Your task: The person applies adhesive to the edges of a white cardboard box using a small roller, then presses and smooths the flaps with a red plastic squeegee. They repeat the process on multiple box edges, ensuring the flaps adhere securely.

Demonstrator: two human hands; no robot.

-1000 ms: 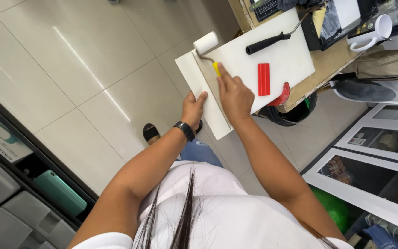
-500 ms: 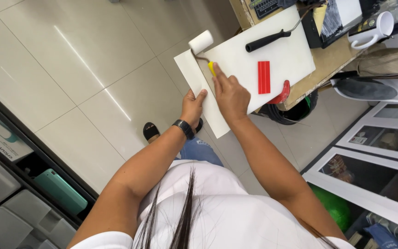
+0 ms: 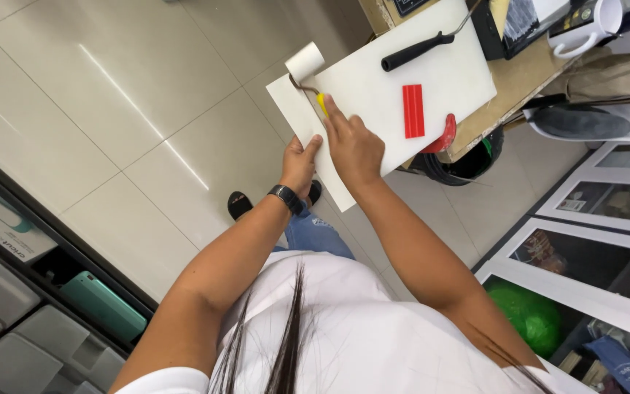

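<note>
White roller point(image 3: 305, 62): rests at the far left corner of the white board point(image 3: 432, 87), its yellow handle point(image 3: 321, 104) under the right hand point(image 3: 355, 146), fingers closed around it, apparently to press it flat. Left hand point(image 3: 300, 164): pinches the board's near-left edge, seemingly steadying it. Red scraper point(image 3: 413, 111): on the board, right of the roller. Black-handled tool point(image 3: 418, 49): at the board's far edge.

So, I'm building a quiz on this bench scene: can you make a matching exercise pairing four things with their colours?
Things:
1. roller head
2. flat scraper
3. tool handle lying on the board
4. wristband on the left hand

Colours:
A. red
B. black, on the arm
C. white
D. black, long and slim

Pairs: 1-C, 2-A, 3-D, 4-B
</note>
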